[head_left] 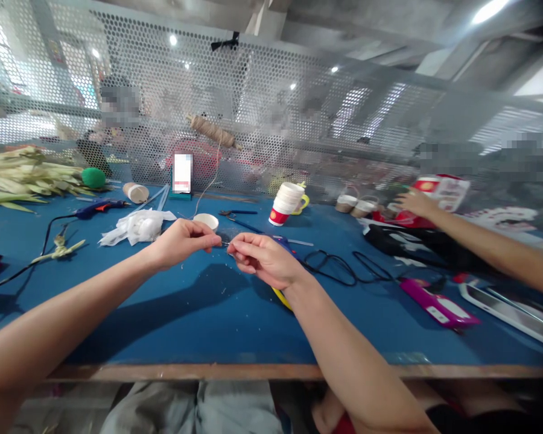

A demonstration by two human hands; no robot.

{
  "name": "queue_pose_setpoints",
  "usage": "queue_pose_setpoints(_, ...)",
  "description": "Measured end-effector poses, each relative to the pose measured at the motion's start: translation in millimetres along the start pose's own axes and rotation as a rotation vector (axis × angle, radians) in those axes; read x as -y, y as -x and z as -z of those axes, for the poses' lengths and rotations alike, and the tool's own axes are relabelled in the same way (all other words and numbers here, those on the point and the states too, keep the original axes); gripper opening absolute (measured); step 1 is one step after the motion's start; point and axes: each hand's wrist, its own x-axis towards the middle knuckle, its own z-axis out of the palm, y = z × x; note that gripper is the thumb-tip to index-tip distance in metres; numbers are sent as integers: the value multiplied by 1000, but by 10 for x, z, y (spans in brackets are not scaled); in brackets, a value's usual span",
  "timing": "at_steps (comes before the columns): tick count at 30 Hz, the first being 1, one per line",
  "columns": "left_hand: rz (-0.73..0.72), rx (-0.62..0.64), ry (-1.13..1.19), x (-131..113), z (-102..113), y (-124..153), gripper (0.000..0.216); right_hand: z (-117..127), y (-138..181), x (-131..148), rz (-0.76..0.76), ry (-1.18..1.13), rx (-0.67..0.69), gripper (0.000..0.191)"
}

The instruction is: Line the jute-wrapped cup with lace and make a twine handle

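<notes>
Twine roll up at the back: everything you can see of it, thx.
The twine roll is brown, fibrous-looking cord wound in a long, thick bundle on what looks like a stick, whose ends poke out both sides. It sits against the perforated screen, tilted, left end higher than right. A thin strand hangs from it, curving down and left toward the white cup; where it ends is unclear. What holds the roll up doesn't show.

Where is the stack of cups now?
In the head view, the cup stack is just right of centre on the blue table, beyond the right hand.
</notes>
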Motion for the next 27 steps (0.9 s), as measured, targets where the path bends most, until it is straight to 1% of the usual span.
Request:
queue_pose_setpoints(2, -8, -17, 17, 5, -15, 1, 30, 8, -3, -1, 9, 18, -1, 18)
queue_pose_setpoints(3, -9, -22, 13, 9, -26, 4, 29, 9, 0, 3, 10, 69, -11, 18)
queue_pose_setpoints(7, -50, -17, -124, 25, -75, 28, 22, -10, 31, 37, 10, 418, -61, 16)
queue_pose_setpoints(9, -110, -26, -190, 25, -91, 41, 19, -27, 46, 44, -11, 477, -48, 16)
queue_pose_setpoints(12, -162, -32, -191, 20, -92, 47, 20, -43, 49, 27, -43, 363, -24, 20)
queue_pose_setpoints(16, -134, -16, -101, 21, -74, 28, 25, -53, 33, -2, -36, 160, -9, 24)
queue_pose_setpoints(20, -133, -17, -60, 22, -69, 21, 26, -47, 20, -1, -50, 59, 34, 26)
queue_pose_setpoints(22, -126, -11, -90, 17, -71, 29, 26, -36, 18, 1, -70, 84, 57, 27)
queue_pose_setpoints(25, -103, 35, -141, 9, -74, 39, 23, -29, 28, 1, -106, 231, 80, 27)
queue_pose_setpoints(27, -87, 66, -155, 9, -65, 34, 22, -39, 41, 2, -91, 317, 71, 25)
